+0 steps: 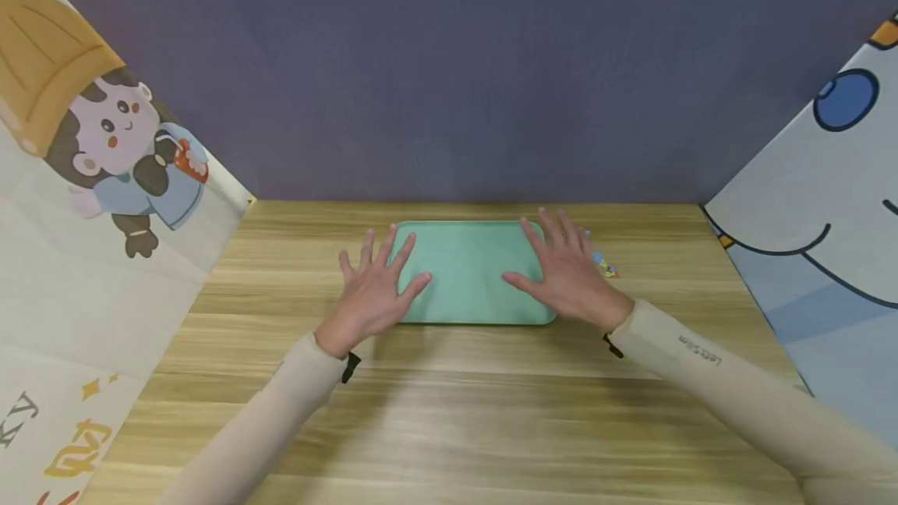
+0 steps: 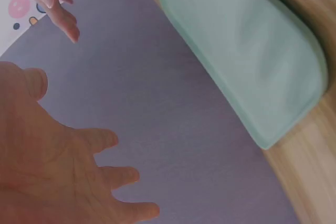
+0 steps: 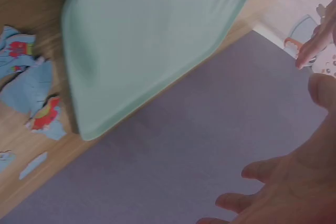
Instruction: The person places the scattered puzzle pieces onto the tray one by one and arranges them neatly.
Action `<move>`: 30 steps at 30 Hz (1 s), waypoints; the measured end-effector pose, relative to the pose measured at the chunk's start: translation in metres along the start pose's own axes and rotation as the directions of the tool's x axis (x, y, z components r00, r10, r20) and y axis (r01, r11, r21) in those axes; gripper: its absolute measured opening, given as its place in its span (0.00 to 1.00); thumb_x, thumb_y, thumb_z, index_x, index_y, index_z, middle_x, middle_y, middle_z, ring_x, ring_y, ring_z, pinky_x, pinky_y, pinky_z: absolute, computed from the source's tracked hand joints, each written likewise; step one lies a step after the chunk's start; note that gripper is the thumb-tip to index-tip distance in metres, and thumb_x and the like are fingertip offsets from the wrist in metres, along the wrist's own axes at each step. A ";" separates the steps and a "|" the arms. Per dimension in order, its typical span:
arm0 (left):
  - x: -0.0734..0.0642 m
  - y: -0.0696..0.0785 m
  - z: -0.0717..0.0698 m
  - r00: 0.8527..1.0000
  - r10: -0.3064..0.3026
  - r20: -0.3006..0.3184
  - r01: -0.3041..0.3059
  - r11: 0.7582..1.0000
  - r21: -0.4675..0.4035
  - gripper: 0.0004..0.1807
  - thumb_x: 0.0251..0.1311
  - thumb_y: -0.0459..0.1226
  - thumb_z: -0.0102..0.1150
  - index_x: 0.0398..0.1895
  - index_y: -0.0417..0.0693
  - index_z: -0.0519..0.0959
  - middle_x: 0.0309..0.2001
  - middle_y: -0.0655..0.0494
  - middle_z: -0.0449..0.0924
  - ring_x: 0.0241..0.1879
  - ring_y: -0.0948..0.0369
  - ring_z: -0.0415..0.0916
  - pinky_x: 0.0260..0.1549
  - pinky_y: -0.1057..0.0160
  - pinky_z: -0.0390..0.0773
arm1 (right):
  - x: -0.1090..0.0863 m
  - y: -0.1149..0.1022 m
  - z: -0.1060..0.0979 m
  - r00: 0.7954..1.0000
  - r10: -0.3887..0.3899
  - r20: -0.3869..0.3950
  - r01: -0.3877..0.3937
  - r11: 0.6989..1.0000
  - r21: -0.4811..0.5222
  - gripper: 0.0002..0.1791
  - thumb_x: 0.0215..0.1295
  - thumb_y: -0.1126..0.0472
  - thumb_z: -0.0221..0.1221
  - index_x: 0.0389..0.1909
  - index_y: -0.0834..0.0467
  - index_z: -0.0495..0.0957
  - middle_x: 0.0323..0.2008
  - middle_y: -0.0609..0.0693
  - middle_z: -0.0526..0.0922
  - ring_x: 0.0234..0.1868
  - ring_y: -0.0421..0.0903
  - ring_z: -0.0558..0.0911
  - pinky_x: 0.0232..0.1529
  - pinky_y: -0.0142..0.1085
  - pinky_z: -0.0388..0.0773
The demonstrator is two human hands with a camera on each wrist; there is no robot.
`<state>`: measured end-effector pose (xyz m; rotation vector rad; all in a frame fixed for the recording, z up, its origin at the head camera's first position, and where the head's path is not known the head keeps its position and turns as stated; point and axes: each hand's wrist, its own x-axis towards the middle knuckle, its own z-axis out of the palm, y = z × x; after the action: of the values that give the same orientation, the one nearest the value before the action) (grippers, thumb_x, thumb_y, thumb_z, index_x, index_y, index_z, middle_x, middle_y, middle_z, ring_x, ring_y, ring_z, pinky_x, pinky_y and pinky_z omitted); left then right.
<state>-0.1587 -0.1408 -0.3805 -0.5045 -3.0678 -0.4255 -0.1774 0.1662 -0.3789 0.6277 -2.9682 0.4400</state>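
A light green tray (image 1: 470,271) with rounded corners and a low rim lies on the wooden table. Over its left end my left hand (image 1: 369,289) is held with fingers spread, and my right hand (image 1: 570,275) is spread over its right end. In the left wrist view a gap shows between the left palm (image 2: 47,156) and the tray (image 2: 236,40). The right hand (image 3: 294,171) likewise stands apart from the tray (image 3: 147,40) in the right wrist view. Neither hand holds anything. Small flat pieces (image 3: 31,85) printed in light blue, red and yellow lie right of the tray, partly hidden by the right hand in the head view.
Behind the table (image 1: 477,411) rises a dark blue-grey wall (image 1: 463,76). White panels with cartoon prints flank it, a left panel (image 1: 84,302) with a hatted figure and a right panel (image 1: 772,209) with a large face.
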 end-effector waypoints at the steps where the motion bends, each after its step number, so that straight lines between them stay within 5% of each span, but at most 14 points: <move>1: 0.000 -0.001 0.001 1.000 -0.003 0.002 0.003 1.000 0.005 0.42 0.62 0.69 0.23 0.75 0.60 0.44 0.75 0.53 0.31 0.71 0.45 0.25 0.57 0.31 0.27 | -0.001 0.002 0.000 1.000 0.003 0.006 -0.003 1.000 0.004 0.51 0.61 0.28 0.45 0.75 0.55 0.44 0.73 0.61 0.40 0.71 0.63 0.37 0.61 0.65 0.38; 10: 0.002 -0.012 0.004 1.000 0.015 -0.013 -0.016 1.000 -0.024 0.40 0.66 0.61 0.39 0.75 0.52 0.49 0.73 0.45 0.44 0.70 0.43 0.36 0.57 0.34 0.43 | -0.003 0.025 0.006 1.000 0.019 -0.006 -0.018 1.000 0.026 0.49 0.62 0.32 0.49 0.73 0.59 0.47 0.70 0.65 0.45 0.69 0.68 0.42 0.61 0.64 0.41; 18: 0.006 -0.033 0.012 1.000 0.019 -0.010 -0.020 0.996 -0.091 0.34 0.66 0.47 0.51 0.71 0.41 0.57 0.62 0.40 0.62 0.59 0.42 0.56 0.49 0.42 0.59 | -0.003 0.054 0.013 1.000 0.000 -0.021 0.002 0.995 0.104 0.45 0.63 0.47 0.59 0.70 0.66 0.49 0.67 0.70 0.48 0.67 0.67 0.45 0.61 0.62 0.43; 23: 0.011 -0.049 0.018 1.000 -0.022 0.009 0.023 0.983 -0.183 0.31 0.66 0.41 0.51 0.69 0.37 0.58 0.55 0.38 0.67 0.54 0.44 0.60 0.51 0.45 0.65 | -0.002 0.069 0.018 1.000 0.002 0.011 -0.003 0.989 0.145 0.44 0.61 0.55 0.62 0.71 0.65 0.49 0.67 0.70 0.48 0.67 0.67 0.46 0.60 0.63 0.44; 30: 0.017 -0.064 0.026 0.984 -0.114 0.134 0.146 0.954 -0.261 0.29 0.68 0.38 0.48 0.69 0.38 0.58 0.50 0.38 0.72 0.53 0.44 0.65 0.49 0.46 0.69 | -0.003 0.086 0.023 0.995 0.034 0.091 -0.052 0.976 0.211 0.39 0.61 0.61 0.61 0.68 0.69 0.53 0.68 0.69 0.45 0.67 0.67 0.45 0.61 0.61 0.49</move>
<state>-0.1937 -0.1875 -0.4214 -0.3409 -3.1840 -0.8564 -0.2103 0.2362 -0.4240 0.6163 -3.0462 0.7627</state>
